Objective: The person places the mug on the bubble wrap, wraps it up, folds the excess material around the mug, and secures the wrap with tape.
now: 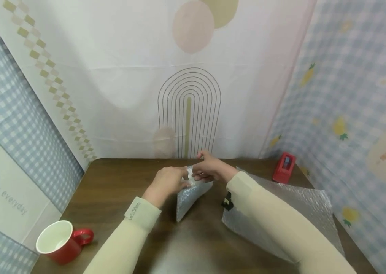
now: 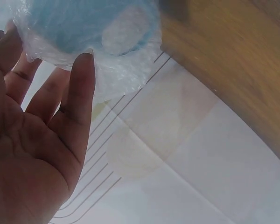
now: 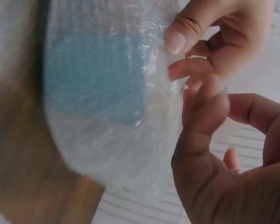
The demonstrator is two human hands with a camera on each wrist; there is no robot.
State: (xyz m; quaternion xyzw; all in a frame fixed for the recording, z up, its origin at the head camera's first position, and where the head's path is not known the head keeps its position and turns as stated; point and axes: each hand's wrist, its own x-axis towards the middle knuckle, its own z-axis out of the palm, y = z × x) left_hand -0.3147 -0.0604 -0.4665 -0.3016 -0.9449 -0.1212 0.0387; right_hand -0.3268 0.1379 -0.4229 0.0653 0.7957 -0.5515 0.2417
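A light blue thing with a loop like a mug's handle point(image 2: 91, 25) shows through a bubble-wrap bundle point(image 3: 95, 154) over the table's middle. My left hand point(image 1: 169, 182) is at the bundle's upper edge; in the right wrist view its thumb point(image 3: 177, 41) lies on the wrap, with fingers bent behind, pinching it. From the right, my right hand point(image 1: 211, 167) reaches the same edge with fingers bent. Its fingertips point(image 3: 214, 109) come close together there; whether they grip the wrap is hidden. In the left wrist view, the left hand's fingers point(image 2: 79, 88) touch the wrap.
On the wooden table point(image 1: 117, 182), a flat sheet of bubble wrap point(image 1: 302, 201) lies under the right forearm. A red tape dispenser point(image 1: 284, 168) stands at the back right. The red mug point(image 1: 63, 245), white inside, is at the front left. Patterned cloth point(image 1: 124, 87) hangs behind.
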